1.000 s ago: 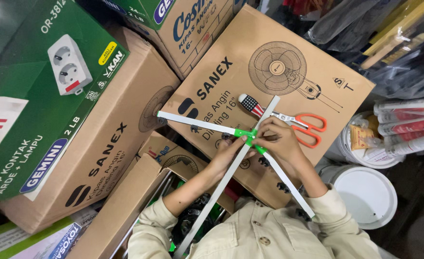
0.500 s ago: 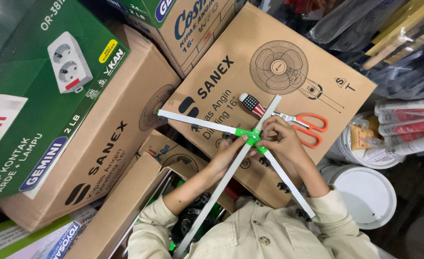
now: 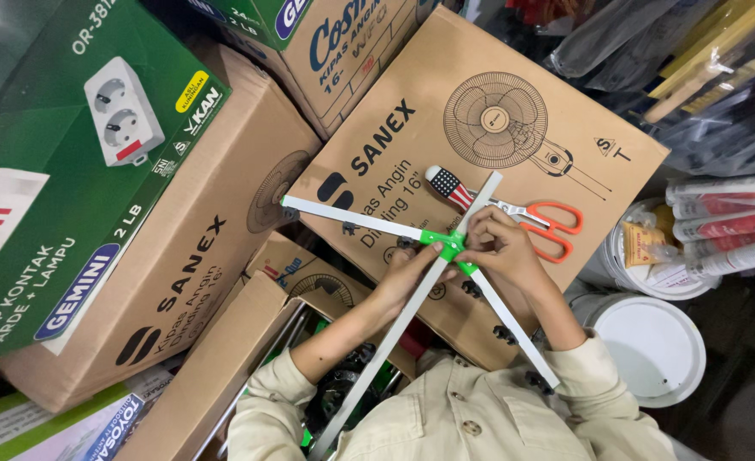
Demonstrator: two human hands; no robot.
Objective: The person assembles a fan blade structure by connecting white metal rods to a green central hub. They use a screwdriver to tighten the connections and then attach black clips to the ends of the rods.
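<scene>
Head view: left hand and right hand both pinch closed on the glossy green plastic hub joining flat white metal strips, above a matte brown cardboard box.

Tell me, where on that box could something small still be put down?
The cardboard box is bare beside its fan drawing, above the screwdriver and scissors. Around both hands and the white crossed bars, it is crowded.
</scene>
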